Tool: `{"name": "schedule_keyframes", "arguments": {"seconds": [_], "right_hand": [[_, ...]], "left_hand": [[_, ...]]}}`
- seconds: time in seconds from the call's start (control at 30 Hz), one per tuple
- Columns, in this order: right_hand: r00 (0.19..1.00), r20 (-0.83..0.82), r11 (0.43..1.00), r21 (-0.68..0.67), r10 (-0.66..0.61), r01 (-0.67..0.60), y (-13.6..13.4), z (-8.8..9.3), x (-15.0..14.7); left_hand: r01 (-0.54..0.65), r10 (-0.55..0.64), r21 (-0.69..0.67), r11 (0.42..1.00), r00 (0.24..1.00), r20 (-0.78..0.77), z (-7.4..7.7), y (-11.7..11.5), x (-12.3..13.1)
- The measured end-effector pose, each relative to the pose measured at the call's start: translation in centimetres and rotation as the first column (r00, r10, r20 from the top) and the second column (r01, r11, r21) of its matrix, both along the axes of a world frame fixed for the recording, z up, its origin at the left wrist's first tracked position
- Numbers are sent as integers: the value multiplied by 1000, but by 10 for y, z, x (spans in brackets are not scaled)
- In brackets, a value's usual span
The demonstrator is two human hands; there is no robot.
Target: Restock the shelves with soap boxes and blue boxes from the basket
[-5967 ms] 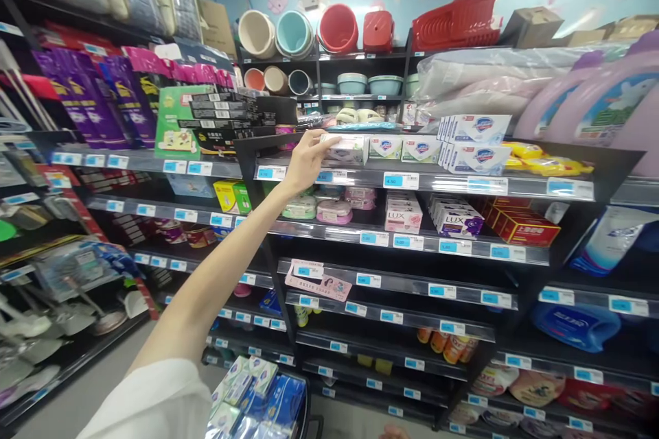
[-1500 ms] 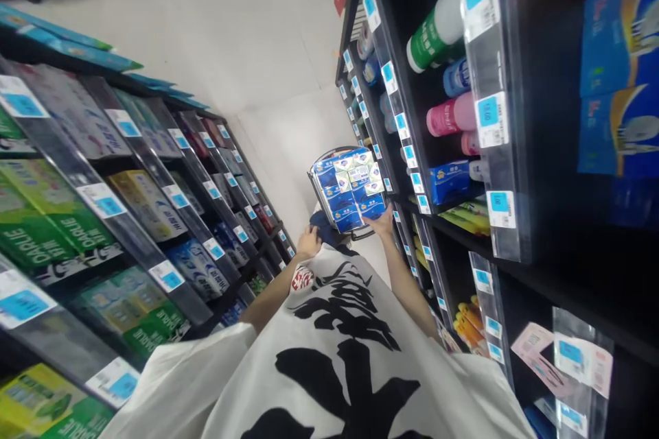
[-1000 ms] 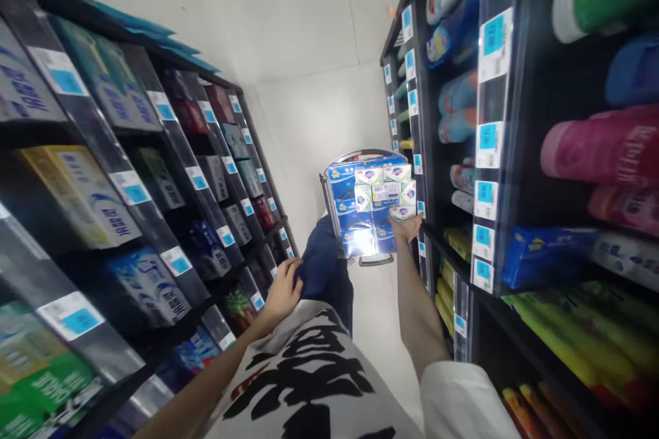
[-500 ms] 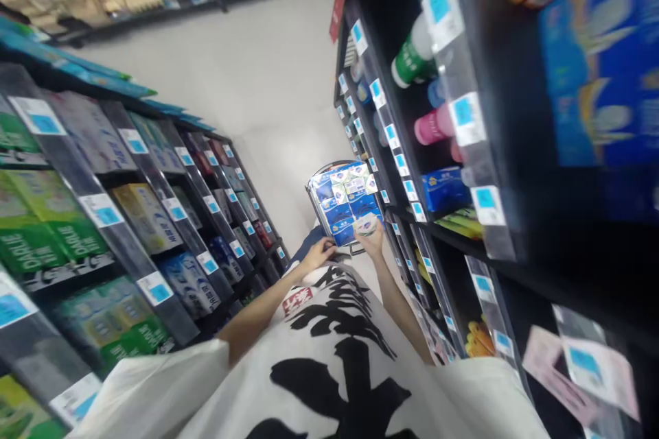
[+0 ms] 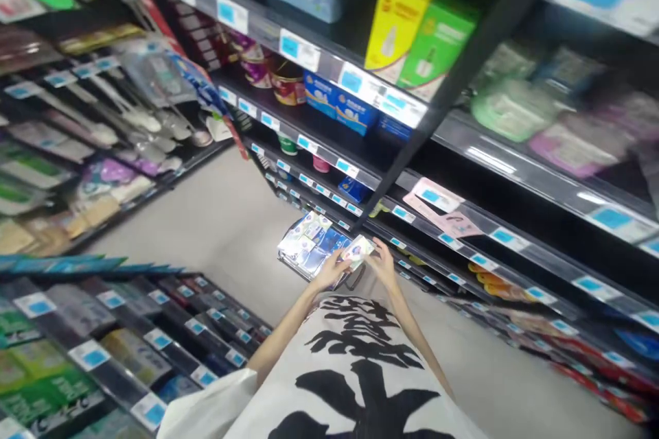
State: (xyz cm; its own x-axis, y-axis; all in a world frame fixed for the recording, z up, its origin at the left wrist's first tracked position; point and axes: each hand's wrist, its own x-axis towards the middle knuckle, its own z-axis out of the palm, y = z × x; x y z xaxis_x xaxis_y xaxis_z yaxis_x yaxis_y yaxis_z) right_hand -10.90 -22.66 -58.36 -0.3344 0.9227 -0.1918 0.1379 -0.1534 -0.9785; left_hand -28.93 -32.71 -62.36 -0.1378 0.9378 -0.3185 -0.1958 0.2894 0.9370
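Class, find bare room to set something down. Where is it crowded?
Bare floor shows left of the basket, between the utensil rack and the near shelves; another patch lies between the right arm and the right shelves. Crowded: the packed basket, and around the left hand and right hand, holding a soap box.

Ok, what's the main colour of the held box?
The box is mostly white; the head view shows it.

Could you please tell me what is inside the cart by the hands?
White-and-green boxes and blue packs show in the top layer; anything beneath them is covered. The left hand and held box also hide part.
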Motion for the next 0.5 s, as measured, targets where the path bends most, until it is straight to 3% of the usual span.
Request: {"name": "schedule_keyframes", "arguments": {"seconds": [0.1, 0.17, 0.37, 0.5], "right_hand": [[956, -183, 959, -207, -231, 193, -6, 18, 15], [919, -254, 929, -296, -301, 222, -10, 26, 15], [906, -319, 946, -259, -277, 197, -19, 49, 15], [926, -307, 961, -236, -217, 147, -25, 66, 24]], "left_hand": [[108, -109, 50, 993, 994, 10, 25, -7, 3], [139, -137, 67, 988, 990, -37, 39, -6, 3], [-35, 55, 105, 994, 979, -198, 61, 1, 15], [-19, 46, 93, 995, 955, -293, 68, -4, 24]]}}
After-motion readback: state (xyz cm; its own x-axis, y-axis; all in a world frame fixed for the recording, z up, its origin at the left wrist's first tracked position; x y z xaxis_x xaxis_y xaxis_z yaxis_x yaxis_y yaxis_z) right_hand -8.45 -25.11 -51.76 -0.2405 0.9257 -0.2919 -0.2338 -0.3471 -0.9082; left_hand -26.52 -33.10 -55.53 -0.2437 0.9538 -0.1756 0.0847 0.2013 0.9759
